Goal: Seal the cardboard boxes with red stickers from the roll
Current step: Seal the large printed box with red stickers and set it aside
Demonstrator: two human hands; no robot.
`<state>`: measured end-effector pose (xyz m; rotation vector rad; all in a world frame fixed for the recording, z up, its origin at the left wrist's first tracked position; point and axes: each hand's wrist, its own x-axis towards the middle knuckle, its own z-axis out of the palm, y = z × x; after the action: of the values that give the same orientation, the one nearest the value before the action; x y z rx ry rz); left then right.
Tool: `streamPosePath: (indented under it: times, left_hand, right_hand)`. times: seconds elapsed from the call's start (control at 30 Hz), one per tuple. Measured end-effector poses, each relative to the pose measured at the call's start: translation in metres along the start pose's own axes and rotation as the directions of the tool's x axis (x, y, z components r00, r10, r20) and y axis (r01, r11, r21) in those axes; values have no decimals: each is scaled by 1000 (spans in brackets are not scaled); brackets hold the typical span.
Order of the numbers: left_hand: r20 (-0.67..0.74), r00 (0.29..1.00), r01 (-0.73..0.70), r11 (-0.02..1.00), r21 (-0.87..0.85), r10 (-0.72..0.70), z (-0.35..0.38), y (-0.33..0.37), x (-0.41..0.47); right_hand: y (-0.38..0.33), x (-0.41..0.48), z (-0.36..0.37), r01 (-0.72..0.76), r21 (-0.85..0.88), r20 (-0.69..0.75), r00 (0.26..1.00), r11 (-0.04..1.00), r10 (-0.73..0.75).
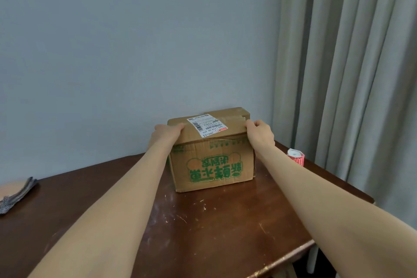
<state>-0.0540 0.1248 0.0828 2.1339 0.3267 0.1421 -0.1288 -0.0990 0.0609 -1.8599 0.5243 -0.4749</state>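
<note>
Left hand and right hand clamped on the cardboard box, top corners; stiff, creased, probably light, best gripped by its edges.

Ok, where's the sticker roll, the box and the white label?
sticker roll (296, 157), head view, its red side.
box (212, 165), head view, its printed front.
white label (206, 124), head view, its middle.
</note>
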Motion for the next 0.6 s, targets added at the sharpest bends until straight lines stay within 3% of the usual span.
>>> streamPosePath:
  times: [0.2, 0.4, 0.6]
  left_hand:
    - [-52, 998, -26, 997, 75, 30, 3, 0, 3]
    - [-110, 994, -10, 989, 146, 26, 6, -2, 6]
    - [-33, 999, 5, 995, 101, -2, 3, 0, 10]
  right_hand:
    - [2, 2, 0, 35, -83, -15, 999, 996, -36]
    - [1, 5, 2, 12, -58, -4, 1000, 998, -13]
    - [0, 7, 6, 24, -37, -12, 1000, 999, -25]
